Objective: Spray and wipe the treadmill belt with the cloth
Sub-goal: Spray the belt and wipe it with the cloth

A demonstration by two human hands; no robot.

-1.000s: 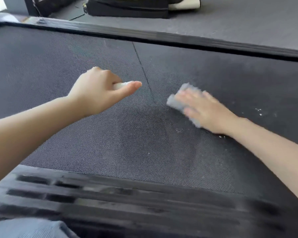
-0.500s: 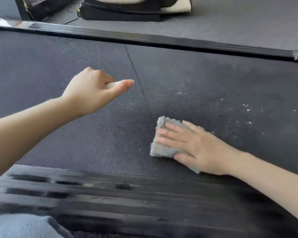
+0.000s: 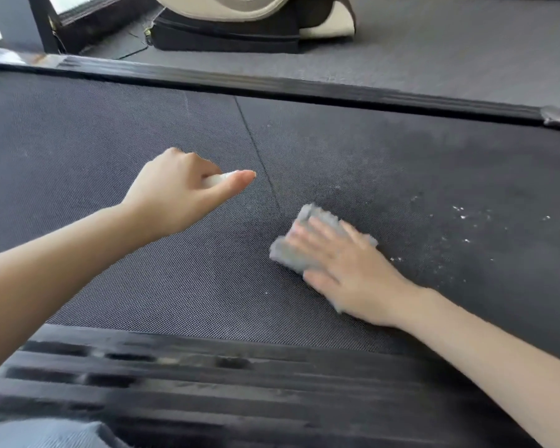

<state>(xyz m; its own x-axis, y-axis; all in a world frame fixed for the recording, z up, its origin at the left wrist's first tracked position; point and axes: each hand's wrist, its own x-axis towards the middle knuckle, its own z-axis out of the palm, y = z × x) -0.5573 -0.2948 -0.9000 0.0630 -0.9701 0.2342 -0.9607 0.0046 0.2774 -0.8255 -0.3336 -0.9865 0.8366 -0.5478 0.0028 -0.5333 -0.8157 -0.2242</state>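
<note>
The dark textured treadmill belt (image 3: 143,253) fills the view, with a thin seam line (image 3: 256,150) across it. My right hand (image 3: 346,270) lies flat with straight fingers on a folded grey cloth (image 3: 291,253), pressing it onto the belt right of the seam. White droplets or specks (image 3: 459,218) dot the belt to the right of the cloth. My left hand (image 3: 181,192) hovers over the belt left of the seam, fingers curled round a small white object (image 3: 215,180), mostly hidden in the fist, thumb stretched along it.
A black ribbed side rail (image 3: 207,383) runs along the near edge and another black rail (image 3: 304,88) along the far edge. Beyond it lies grey floor with a black-and-cream machine base (image 3: 240,24). Blue-grey fabric (image 3: 46,434) shows at the bottom left.
My right hand swept the cloth toward me from the far middle of the belt, then pushed it a little away and rightward again. The left hand stayed nearly still.
</note>
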